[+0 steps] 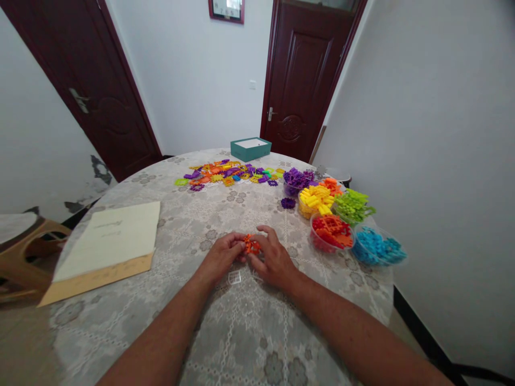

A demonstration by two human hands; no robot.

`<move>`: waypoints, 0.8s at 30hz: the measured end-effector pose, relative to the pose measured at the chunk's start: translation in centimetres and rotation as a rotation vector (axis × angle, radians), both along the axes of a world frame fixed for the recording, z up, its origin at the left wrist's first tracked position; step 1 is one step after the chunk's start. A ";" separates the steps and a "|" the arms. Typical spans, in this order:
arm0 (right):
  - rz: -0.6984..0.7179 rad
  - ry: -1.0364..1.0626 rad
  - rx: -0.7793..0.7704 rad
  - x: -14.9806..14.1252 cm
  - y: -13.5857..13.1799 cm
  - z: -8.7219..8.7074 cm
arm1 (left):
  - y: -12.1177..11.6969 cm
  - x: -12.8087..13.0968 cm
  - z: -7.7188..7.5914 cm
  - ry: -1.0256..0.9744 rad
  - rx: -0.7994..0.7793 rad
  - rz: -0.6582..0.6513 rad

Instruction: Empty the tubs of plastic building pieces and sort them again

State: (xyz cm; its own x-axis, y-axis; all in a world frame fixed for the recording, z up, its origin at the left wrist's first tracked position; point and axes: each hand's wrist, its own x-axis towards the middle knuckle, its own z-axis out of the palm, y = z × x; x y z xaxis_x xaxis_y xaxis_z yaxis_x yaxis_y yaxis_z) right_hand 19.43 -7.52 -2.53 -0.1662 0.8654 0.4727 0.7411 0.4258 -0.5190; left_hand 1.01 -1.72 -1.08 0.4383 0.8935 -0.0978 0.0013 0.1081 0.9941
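An orange piece (pixel 252 246) is being pinched at its left by closed fingertips of the left hand (pixel 226 253) and flanked at its right by the half-curled right hand (pixel 276 261), grip unclear, long axis hidden.

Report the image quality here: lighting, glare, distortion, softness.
Head view: wide-angle distortion, the left door and right door leaning outward; head view: mostly soft, even light, with a bright patch on the framed panel at the top edge; head view: fine detail soft, the orange pieces at the hands blurring together, the writing on the pale sheet illegible.
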 end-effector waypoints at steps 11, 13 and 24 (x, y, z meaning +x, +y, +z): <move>-0.020 -0.118 0.058 0.3 -0.1 0.5 | -0.4 -0.2 0.6 0.073 0.013 0.064; 0.012 -0.147 0.046 0.1 0.0 0.2 | -0.5 -0.2 0.9 0.007 0.000 0.030; 0.029 0.217 -0.075 0.5 0.3 1.0 | 0.1 -1.0 0.5 0.095 0.169 -0.145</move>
